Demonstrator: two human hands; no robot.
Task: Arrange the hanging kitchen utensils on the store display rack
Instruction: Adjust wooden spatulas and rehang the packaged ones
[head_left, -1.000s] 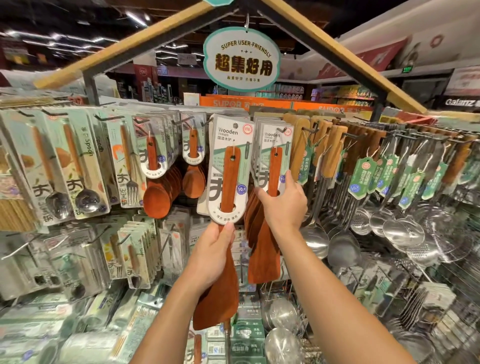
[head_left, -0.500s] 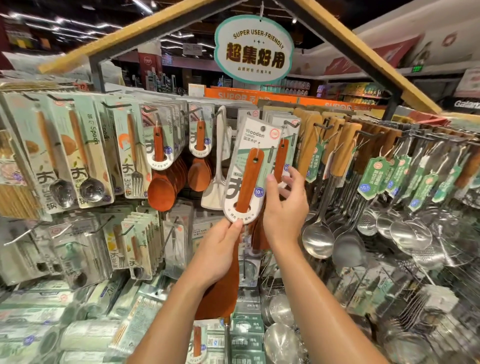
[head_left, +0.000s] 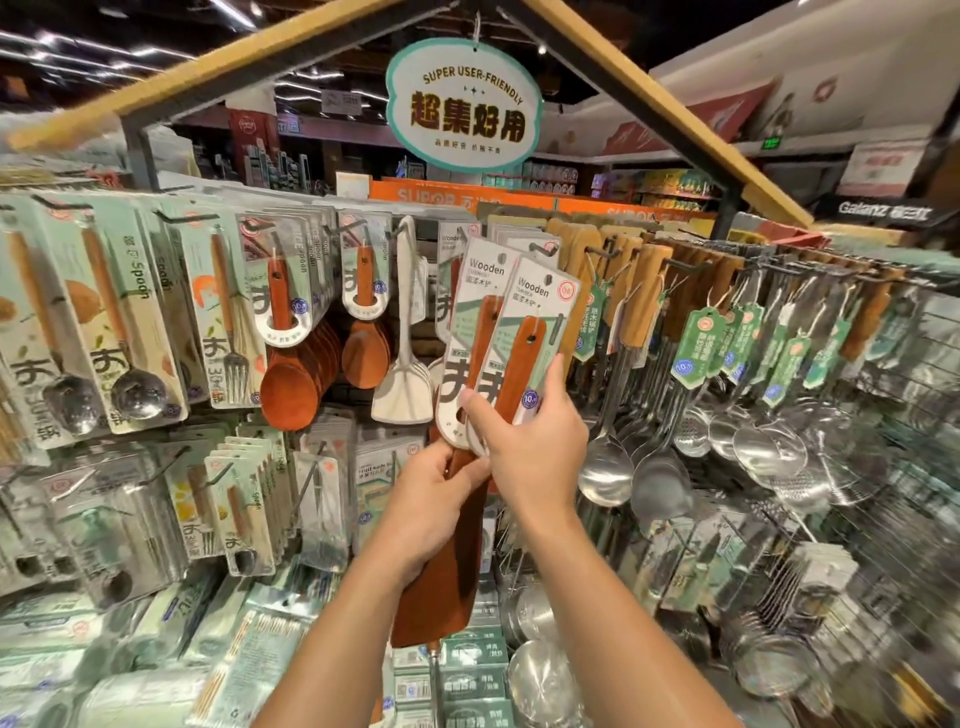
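Since half a second ago the right hand (head_left: 524, 441) has closed over the lower end of the front wooden turner (head_left: 519, 358), where before its fingers only reached toward the cards, and a second wooden turner card (head_left: 480, 312) now shows just behind and to the left of the first. The left hand (head_left: 434, 499) has shifted inward and now grips the turner handles below the cards, fingers curled round the reddish-brown wood.

The front turner is a flat reddish-brown wooden tool with a small hole near the top of its handle, fixed to a pale green and white card printed "Wooden" with a red round logo and a blue "10" sticker. The card tilts to the right; its rounded white lower edge lies under the right thumb and fingers, which pinch it. The broad wooden blade (head_left: 441, 587) hangs down between the two forearms. Both cards sit in front of the middle of the display rack (head_left: 691, 244), between a white slotted spatula (head_left: 405, 384) on the left and steel ladles (head_left: 605, 467) on the right. Whether either card is on a hook cannot be told
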